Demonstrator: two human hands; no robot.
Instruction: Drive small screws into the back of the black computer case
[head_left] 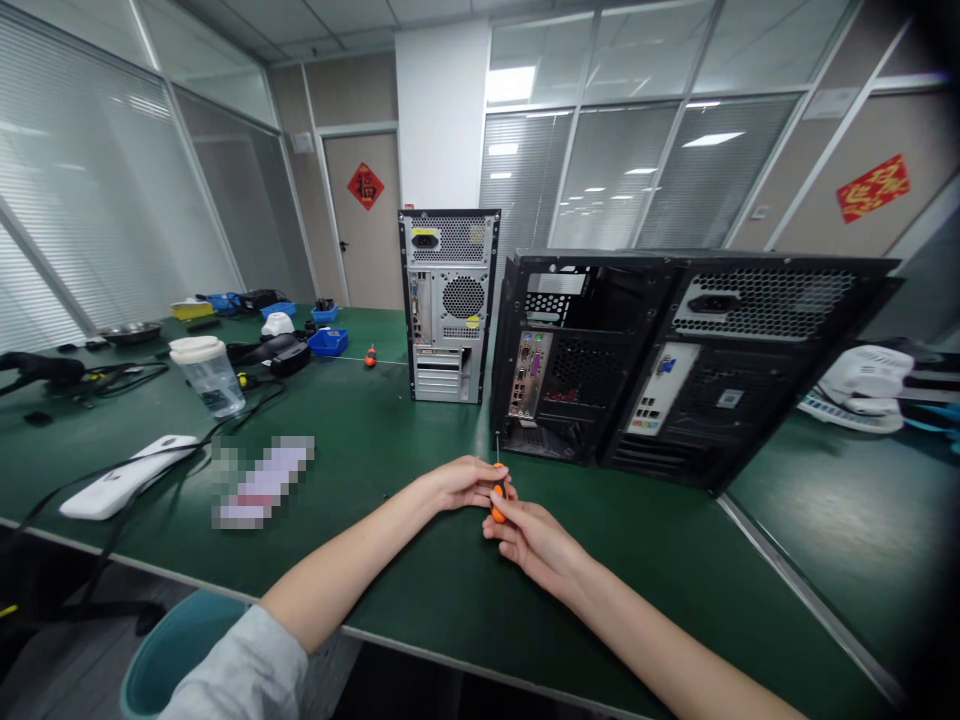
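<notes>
A small screwdriver (499, 515) with an orange and black handle points away from me, its thin shaft reaching the lower left corner of an open black computer case (507, 300). Whether the tip sits in a screw there is too small to tell. My left hand (461, 483) is closed round the front of the handle. Behind it, my right hand (541, 545) pinches the handle's rear end between thumb and fingers. The case shows its rear side, with a port panel (529, 375) and open gaps above and below it.
Another black case (679, 400) stands against the first on its right. A grey-backed computer tower (450, 385) is to the left. Further left are a lidded cup (210, 375), a white device (127, 478), cables, blue bins (328, 343) and another orange screwdriver (370, 356).
</notes>
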